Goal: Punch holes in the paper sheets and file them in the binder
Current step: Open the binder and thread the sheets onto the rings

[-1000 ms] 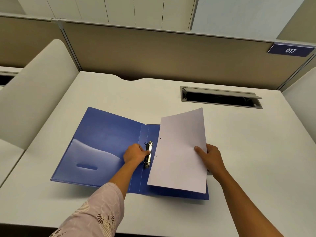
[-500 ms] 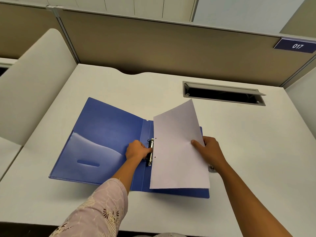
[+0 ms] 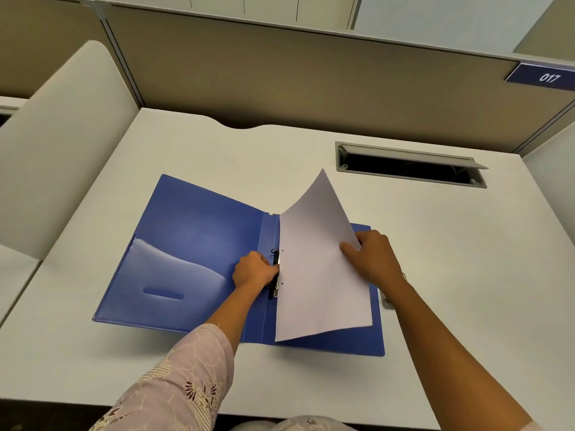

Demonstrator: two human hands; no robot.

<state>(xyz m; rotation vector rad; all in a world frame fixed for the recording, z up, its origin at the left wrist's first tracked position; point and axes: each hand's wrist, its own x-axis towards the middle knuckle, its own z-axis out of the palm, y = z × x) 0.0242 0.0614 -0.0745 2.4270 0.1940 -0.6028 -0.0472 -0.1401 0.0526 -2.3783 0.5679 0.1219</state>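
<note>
A blue binder point(image 3: 193, 244) lies open on the white desk, with a clear pocket on its left cover. At the spine sits the metal ring clip point(image 3: 275, 276). My left hand point(image 3: 253, 270) grips that clip with curled fingers. White paper sheets point(image 3: 314, 269) with two punched holes along their left edge hang over the right cover, the holes right next to the clip. My right hand point(image 3: 371, 256) pinches the sheets' right edge, thumb on top, and the far corner curls upward.
A grey cable slot point(image 3: 407, 164) is sunk into the desk point(image 3: 466, 275) at the back right. Part of a small metal object point(image 3: 387, 301) peeks out by my right wrist. Beige partition walls enclose the desk on three sides.
My right hand has brought the sheets left and down toward the clip, and their far corner now curls up more. My left hand has stayed on the clip.
</note>
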